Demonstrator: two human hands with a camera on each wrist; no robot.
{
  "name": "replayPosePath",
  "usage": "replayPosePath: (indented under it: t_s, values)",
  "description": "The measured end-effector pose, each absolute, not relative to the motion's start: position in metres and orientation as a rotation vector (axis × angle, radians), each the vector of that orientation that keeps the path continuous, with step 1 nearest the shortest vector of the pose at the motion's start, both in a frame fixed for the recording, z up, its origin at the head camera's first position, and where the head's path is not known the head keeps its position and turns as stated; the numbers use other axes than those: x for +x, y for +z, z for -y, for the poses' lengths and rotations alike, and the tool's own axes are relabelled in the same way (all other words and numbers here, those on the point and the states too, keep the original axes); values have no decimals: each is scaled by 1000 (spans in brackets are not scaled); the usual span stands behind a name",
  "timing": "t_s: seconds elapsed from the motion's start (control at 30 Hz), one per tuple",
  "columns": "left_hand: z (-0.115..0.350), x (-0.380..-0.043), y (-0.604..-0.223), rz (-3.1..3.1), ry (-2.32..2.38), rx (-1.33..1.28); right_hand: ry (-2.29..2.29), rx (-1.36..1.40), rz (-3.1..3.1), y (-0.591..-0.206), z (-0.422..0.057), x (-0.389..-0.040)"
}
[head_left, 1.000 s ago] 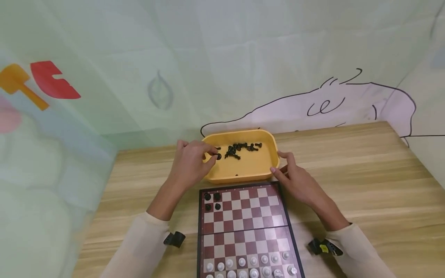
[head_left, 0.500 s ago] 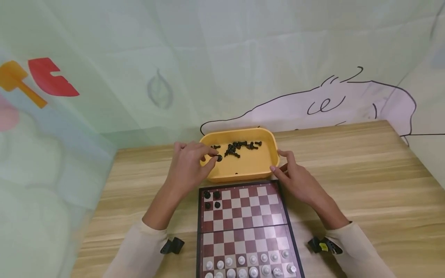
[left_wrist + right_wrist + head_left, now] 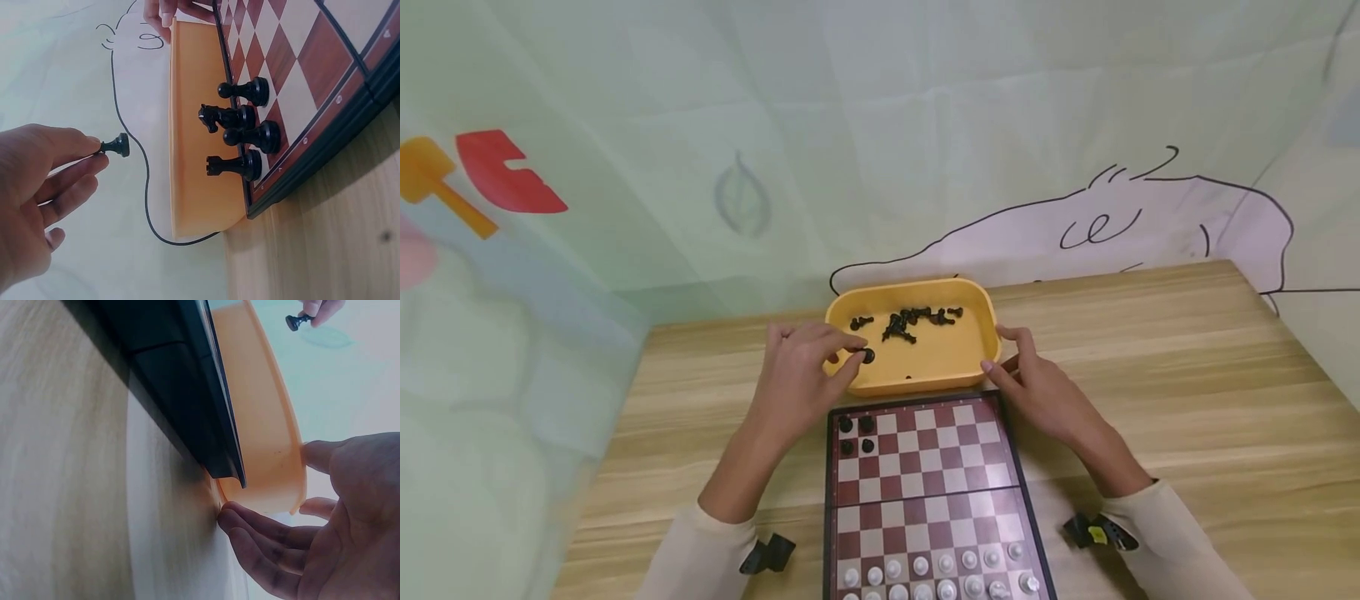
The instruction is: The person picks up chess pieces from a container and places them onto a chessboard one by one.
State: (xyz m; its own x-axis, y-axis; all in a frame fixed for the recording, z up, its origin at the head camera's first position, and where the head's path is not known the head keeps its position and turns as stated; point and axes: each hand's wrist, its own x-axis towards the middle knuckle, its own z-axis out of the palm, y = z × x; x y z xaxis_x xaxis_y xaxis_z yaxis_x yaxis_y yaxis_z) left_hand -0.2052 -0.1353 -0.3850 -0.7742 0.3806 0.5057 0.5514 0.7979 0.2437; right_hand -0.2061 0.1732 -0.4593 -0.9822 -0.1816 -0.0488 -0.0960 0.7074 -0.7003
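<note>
Between the thumb and index finger of my left hand (image 3: 805, 375) is a black chess pawn (image 3: 117, 145), pinched by its top so the round base faces outward; it is held above the left part of a yellow plastic tray (image 3: 951, 354). My right hand (image 3: 1048, 387) grips the tray's right end, thumb at the rim and fingers lower down the outside in the right wrist view. Several black chess pieces (image 3: 898, 325) lie jumbled in the tray. Just in front is a chessboard (image 3: 925, 483); its far left corner bears a black rook (image 3: 232, 166), a knight (image 3: 226, 117) and two pawns (image 3: 253, 136).
White chess pieces (image 3: 921, 567) stand in two rows at the board's near end. Board and tray rest on a wooden table (image 3: 1165, 375). Behind the table hangs a printed cloth backdrop (image 3: 880, 167).
My left hand has drawn the black pawn slightly toward me and left, uncovering pieces at the tray's left end. My right hand stays at the tray's right end.
</note>
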Motion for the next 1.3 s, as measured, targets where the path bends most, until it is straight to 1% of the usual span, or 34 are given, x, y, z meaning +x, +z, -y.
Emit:
replayPosePath:
  t_s: [0.57, 1.3]
  values:
    - [140, -195, -396, 2544, -578, -722, -1127, -209, -2787, -459, -170, -205]
    - [136, -186, -417, 2572, -704, -721, -1135, -229, -2802, -461, -173, -208]
